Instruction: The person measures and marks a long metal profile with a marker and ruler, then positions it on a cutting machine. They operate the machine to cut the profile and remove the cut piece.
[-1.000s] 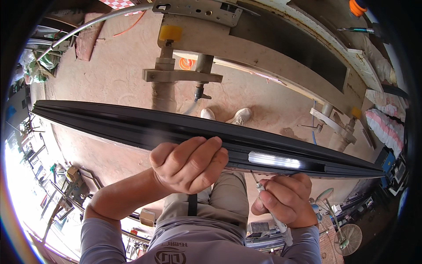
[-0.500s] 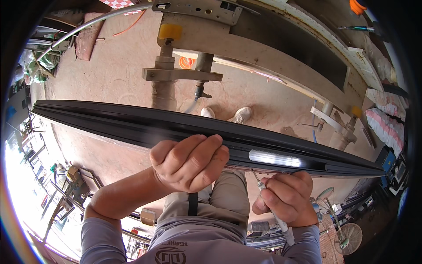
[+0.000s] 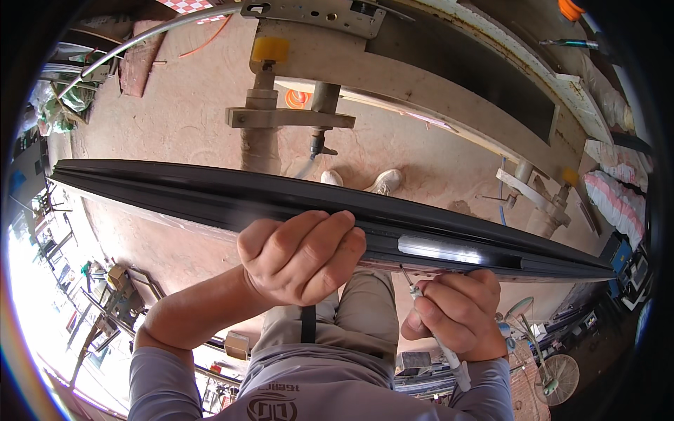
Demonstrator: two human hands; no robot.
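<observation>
A long black metal profile (image 3: 210, 184) with lengthwise grooves stretches across the view in front of me. My left hand (image 3: 303, 256) is closed round it near its middle. To the right of those fingers a bright elongated patch (image 3: 439, 249) shows in one groove, with a short dark recess at its right end. My right hand (image 3: 456, 312) grips a whitish pen-like tool (image 3: 444, 354) with a thin metal tip. That tip points up at the profile's near edge, close below the bright patch; whether it touches cannot be told. My right fingers are against or just under this edge.
Beyond the profile stands a machine frame (image 3: 421, 91) with a yellow-capped clamp (image 3: 270, 49) and a perforated metal plate (image 3: 316, 15) on top. A striped sack (image 3: 618, 203) lies at right. Behind me are a fan (image 3: 559, 379) and a cardboard box (image 3: 236, 345).
The tool's tip has shifted very slightly up and left along with my right hand. My left hand still grips the profile, which is almost unmoved.
</observation>
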